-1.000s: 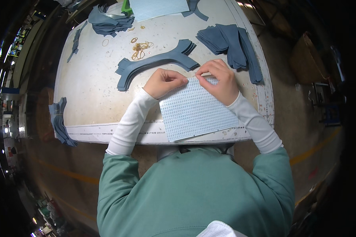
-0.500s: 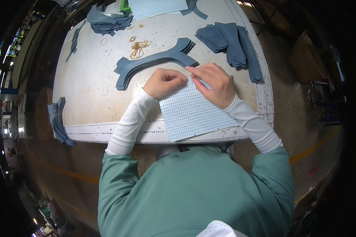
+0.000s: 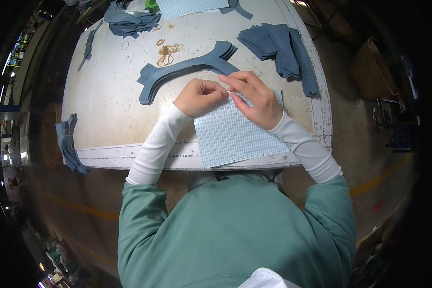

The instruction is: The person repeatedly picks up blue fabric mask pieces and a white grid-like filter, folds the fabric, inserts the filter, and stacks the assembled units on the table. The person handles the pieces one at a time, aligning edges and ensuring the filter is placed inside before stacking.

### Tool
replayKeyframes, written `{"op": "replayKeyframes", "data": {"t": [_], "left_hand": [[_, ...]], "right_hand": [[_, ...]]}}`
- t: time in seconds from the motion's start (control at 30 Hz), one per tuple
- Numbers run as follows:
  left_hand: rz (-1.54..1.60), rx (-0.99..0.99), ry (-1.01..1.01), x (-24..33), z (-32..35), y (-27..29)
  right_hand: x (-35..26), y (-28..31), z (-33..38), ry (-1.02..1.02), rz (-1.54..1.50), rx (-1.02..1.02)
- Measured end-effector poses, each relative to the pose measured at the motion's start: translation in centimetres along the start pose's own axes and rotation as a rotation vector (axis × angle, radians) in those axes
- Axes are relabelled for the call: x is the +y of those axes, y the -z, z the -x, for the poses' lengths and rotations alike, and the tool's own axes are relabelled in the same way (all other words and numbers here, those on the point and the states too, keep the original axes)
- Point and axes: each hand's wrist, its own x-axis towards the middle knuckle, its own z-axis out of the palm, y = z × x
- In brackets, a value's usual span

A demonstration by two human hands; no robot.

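A pale blue sheet of small printed labels (image 3: 237, 132) lies at the table's near edge, partly under both hands. My left hand (image 3: 204, 97) is closed at the sheet's far edge, thumb and index finger pinched together on it. My right hand (image 3: 255, 98) meets it there, thumb and bent fingers drawn together with the index finger stretched over them. A tiny white bit shows between the fingertips; what the right fingers hold is too small to make out. Just beyond the hands lies a stack of curved blue-grey fabric pieces (image 3: 182, 67) with forked ends.
Tan rubber bands (image 3: 168, 54) lie behind the curved stack. More blue-grey pieces are piled at the far right (image 3: 278, 50) and far left (image 3: 129, 19); a tied bundle (image 3: 69, 144) hangs over the left edge. Another label sheet (image 3: 192, 7) lies at the back.
My right hand has shifted slightly left, its fingertips closer to the left hand's. The left hand stays at the sheet's edge. The whole view has moved a little.
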Motion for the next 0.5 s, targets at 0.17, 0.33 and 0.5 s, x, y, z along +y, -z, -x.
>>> {"op": "replayKeyframes", "data": {"t": [0.17, 0.33, 0.5], "left_hand": [[0.036, 0.016, -0.061, -0.18, -0.09, -0.41], [-0.212, 0.035, 0.011, 0.07, 0.17, -0.32], [-0.145, 0.029, -0.036, -0.09, 0.22, -0.32]], "right_hand": [[0.02, -0.01, 0.07, -0.056, -0.045, 0.021], [0.04, 0.6, -0.43, -0.255, -0.171, 0.092], [-0.21, 0.02, -0.47, -0.04, -0.169, 0.002]]}}
